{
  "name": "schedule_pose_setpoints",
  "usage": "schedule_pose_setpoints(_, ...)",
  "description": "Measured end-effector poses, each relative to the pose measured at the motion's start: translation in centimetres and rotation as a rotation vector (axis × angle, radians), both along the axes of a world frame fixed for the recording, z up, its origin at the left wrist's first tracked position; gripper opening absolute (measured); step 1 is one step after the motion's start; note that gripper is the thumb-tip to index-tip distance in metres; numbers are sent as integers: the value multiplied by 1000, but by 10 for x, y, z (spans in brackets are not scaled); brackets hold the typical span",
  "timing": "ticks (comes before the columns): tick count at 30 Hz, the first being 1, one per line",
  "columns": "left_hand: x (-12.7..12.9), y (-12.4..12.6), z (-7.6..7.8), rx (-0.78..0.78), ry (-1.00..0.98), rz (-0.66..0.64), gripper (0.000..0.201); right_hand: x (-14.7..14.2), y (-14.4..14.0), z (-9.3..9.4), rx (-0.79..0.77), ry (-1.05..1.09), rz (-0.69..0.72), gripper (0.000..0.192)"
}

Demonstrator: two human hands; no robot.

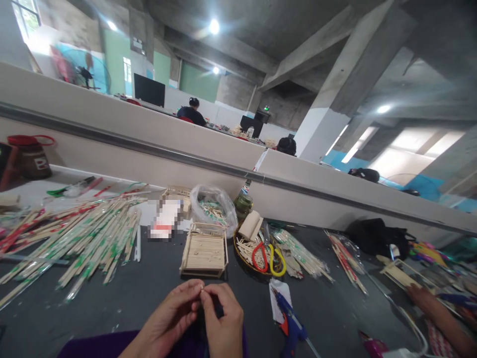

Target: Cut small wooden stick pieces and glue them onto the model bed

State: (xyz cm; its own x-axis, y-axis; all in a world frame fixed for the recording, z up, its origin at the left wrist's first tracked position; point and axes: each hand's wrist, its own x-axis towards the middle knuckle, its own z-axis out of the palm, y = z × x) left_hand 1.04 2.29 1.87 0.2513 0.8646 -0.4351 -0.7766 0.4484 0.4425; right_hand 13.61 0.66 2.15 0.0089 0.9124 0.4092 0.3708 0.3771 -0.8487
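At the lower centre of the frame, a small pale stick piece (201,287) is being pinched between the fingertips of the left hand (175,313) and the right hand (223,318), both grips being clenched on it. The piece is too small for its long axis to be told. Directly above the hands in the frame, on the dark surface (141,293), a small stick-built frame (204,253) is being kept near, about equally close to either hand. A blue glue gun (292,323) is lying to the lower right, nearer the right hand.
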Motion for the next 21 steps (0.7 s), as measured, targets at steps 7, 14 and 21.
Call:
schedule_pose_setpoints(7,-10,1,-4,97,71,23,23,-6,6,-4,-46,77,39,15)
schedule_pose_setpoints(14,-4,-2,-10,115,142,-23,34,-7,7,-11,6,-70,-2,16)
schedule_pose_setpoints(21,1,1,-20,109,207,-74,40,16,4,-8,114,-350,-14,25)
